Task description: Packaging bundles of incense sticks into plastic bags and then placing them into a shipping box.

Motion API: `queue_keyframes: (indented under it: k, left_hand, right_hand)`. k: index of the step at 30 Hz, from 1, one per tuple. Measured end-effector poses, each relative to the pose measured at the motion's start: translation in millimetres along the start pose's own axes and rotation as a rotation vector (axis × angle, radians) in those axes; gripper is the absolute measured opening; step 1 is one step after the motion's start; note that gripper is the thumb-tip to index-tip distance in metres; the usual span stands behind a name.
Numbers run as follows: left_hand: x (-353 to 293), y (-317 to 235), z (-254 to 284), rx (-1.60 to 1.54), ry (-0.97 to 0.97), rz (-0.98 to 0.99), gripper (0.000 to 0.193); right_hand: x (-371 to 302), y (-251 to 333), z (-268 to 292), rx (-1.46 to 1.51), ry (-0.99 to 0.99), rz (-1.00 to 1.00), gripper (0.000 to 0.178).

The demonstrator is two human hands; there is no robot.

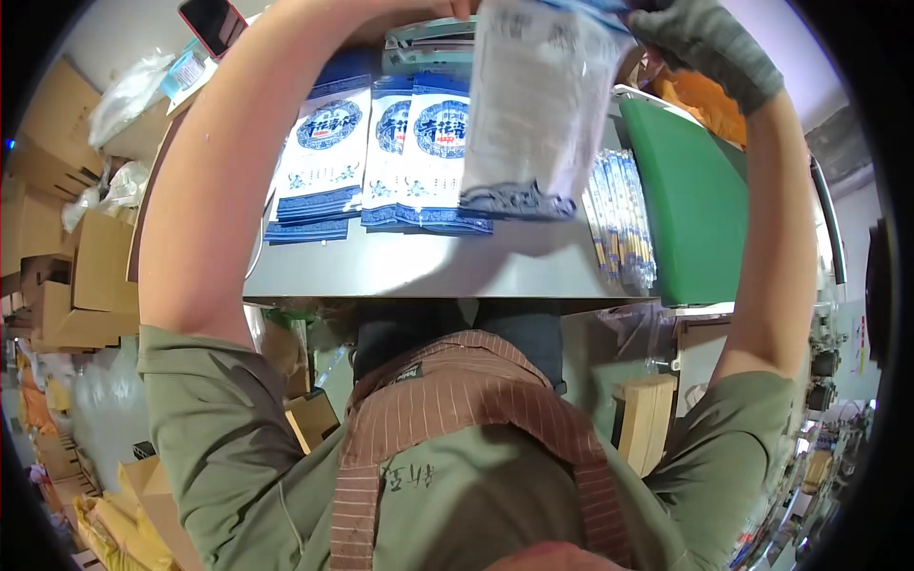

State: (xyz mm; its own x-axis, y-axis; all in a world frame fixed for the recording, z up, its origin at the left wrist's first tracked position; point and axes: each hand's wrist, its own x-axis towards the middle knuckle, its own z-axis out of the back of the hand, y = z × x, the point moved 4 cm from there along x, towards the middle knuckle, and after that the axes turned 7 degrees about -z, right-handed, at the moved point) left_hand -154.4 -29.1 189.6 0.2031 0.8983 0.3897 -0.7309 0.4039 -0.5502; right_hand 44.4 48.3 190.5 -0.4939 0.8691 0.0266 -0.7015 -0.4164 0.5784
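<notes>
The see-through bag [533,109] is hanging above the table [381,271], straight out in front of me, its long axis running away from my body and its blue-patterned end pointing back at me. Its far end is lying between my hands, which are standing apart. My right hand [700,43], wearing a grey glove, is curling its fingers at the far right corner and seems to be pinching it. My left hand [459,8] is sitting near the far left corner (the view's upper edge is cutting most of it off), so I cannot tell how open it is. Leftward, blue-and-white packets [322,143] are lying in piles; rightward, thin sticks [624,219] are resting beside a green panel [685,209].
</notes>
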Motion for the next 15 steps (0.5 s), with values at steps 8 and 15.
queue_keyframes:
  k: [8,15]
  left_hand:
    - [-98.0,58.3,-45.9,0.644,-0.379,-0.679,0.035]
    - [-181.8,126.5,-178.1,0.507,-0.028,-0.226,0.041]
  right_hand:
    - [-60.2,-11.7,-132.8,-0.237,-0.467,0.552,0.030]
    - [-69.2,-102.9,-281.9,-0.069,-0.104,0.314,0.038]
